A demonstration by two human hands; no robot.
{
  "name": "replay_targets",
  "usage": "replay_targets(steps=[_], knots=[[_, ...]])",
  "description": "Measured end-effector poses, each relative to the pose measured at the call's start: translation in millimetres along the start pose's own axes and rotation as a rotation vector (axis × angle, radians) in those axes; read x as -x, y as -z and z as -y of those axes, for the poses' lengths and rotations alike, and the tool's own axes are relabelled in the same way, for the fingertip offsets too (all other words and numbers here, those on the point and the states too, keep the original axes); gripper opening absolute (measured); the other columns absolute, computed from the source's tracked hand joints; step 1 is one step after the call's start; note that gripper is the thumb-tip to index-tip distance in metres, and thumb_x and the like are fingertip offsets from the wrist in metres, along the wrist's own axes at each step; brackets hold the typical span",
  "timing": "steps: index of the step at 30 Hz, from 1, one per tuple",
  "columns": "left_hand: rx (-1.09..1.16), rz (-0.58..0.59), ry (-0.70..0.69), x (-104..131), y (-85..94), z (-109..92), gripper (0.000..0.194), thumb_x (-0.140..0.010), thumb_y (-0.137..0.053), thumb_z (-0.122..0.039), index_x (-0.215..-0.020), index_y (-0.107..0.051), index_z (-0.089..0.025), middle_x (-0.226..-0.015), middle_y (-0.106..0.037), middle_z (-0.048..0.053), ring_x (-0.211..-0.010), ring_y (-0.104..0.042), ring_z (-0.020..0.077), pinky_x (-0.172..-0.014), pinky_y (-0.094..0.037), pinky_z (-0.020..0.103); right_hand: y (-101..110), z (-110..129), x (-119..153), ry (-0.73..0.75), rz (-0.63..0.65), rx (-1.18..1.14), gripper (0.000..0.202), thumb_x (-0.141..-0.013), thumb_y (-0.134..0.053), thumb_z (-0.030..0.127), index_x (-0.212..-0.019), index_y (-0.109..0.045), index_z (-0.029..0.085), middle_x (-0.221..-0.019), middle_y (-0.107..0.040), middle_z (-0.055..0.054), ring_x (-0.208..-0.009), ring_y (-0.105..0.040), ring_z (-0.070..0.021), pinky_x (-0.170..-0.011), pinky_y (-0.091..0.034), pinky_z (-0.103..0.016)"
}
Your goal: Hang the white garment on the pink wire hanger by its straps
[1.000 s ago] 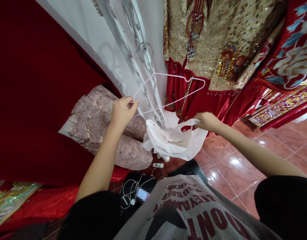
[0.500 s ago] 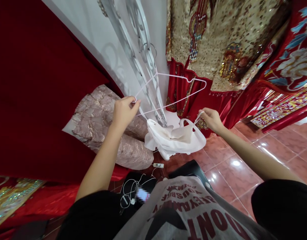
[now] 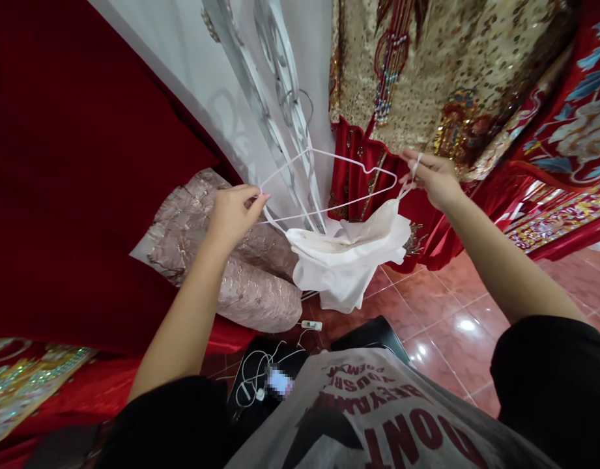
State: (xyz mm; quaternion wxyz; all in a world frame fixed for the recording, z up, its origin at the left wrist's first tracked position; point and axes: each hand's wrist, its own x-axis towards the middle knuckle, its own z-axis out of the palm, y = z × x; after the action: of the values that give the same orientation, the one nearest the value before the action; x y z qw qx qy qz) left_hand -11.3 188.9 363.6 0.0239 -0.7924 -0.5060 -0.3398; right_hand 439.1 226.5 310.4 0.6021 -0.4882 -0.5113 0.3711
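One white strappy garment (image 3: 346,247): hangs just off centre toward 4 o'clock. One pale pink hanger (image 3: 339,157): above it, toward 12 o'clock. Left hand (image 3: 238,212), toward 9 o'clock: thumb and fingers clamp the hanger's near end, where one strap (image 3: 273,220) hangs. Right hand (image 3: 432,177), between 2 and 3 o'clock: holds the other strap, looped round its fingers. One roll of pink brocade (image 3: 260,296): toward 8 o'clock. One black surface (image 3: 300,361), at 6 o'clock: bears a pixelated phone (image 3: 279,381) and white cable (image 3: 260,393).
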Motion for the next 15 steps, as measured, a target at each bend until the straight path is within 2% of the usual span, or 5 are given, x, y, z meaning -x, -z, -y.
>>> replay_targets(steps=[3, 5, 7, 10, 15], knots=[[0.013, 0.029, 0.005, -2.5, -0.6, 1.9, 0.029, -0.091, -0.068, -0.035, -0.067, -0.059, -0.023, -0.068, -0.062, 0.003, -0.068, -0.055, 0.0206, -0.068, -0.04, 0.034, -1.4, 11.7, -11.2, 0.107, 0.136, 0.106, 0.015, -0.091, -0.082, 0.025, -0.103, -0.084, 0.016, -0.108, -0.085, -0.012, -0.091, -0.076, -0.0152, -0.085, -0.062, -0.029], [0.043, 0.044, 0.009, -3.5, -4.0, 1.6, 0.031, -0.091, -0.068, -0.035, -0.065, -0.057, -0.023, -0.065, -0.059, 0.001, -0.065, -0.051, 0.0189, -0.066, -0.038, 0.033, -6.7, 15.4, -14.3, 0.177, 0.219, 0.144, 0.018, -0.084, -0.09, 0.032, -0.094, -0.083, 0.019, -0.099, -0.085, -0.008, -0.099, -0.077, -0.0193, -0.093, -0.064, -0.035], [0.07, 0.05, 0.015, -4.0, -8.2, 1.0, 0.033, -0.091, -0.068, -0.035, -0.064, -0.056, -0.023, -0.063, -0.056, 0.0, -0.063, -0.049, 0.018, -0.065, -0.036, 0.033, -15.2, 17.9, -15.1, 0.209, 0.274, 0.165, 0.028, -0.076, -0.097, 0.037, -0.093, -0.081, 0.02, -0.089, -0.083, -0.005, -0.095, -0.077, -0.0223, -0.09, -0.065, -0.039], [0.094, 0.048, 0.036, -4.3, -14.1, 1.1, 0.033, -0.091, -0.07, -0.034, -0.063, -0.056, -0.023, -0.06, -0.053, -0.001, -0.062, -0.047, 0.0174, -0.064, -0.035, 0.033, -30.0, 24.1, -14.6, 0.24, 0.324, 0.257, 0.035, -0.069, -0.1, 0.034, -0.091, -0.078, 0.019, -0.075, -0.074, -0.001, -0.085, -0.072, -0.0227, -0.079, -0.063, -0.038], [0.133, 0.042, 0.077, -1.6, -21.5, 5.9, 0.026, -0.094, -0.069, -0.036, -0.072, -0.064, -0.022, -0.066, -0.057, 0.0, -0.066, -0.052, 0.018, -0.068, -0.041, 0.033, -45.8, 38.0, -9.6, 0.353, 0.434, 0.561, 0.021, -0.078, -0.087, 0.031, -0.082, -0.071, 0.018, -0.07, -0.064, -0.002, -0.083, -0.066, -0.0226, -0.081, -0.058, -0.038]])
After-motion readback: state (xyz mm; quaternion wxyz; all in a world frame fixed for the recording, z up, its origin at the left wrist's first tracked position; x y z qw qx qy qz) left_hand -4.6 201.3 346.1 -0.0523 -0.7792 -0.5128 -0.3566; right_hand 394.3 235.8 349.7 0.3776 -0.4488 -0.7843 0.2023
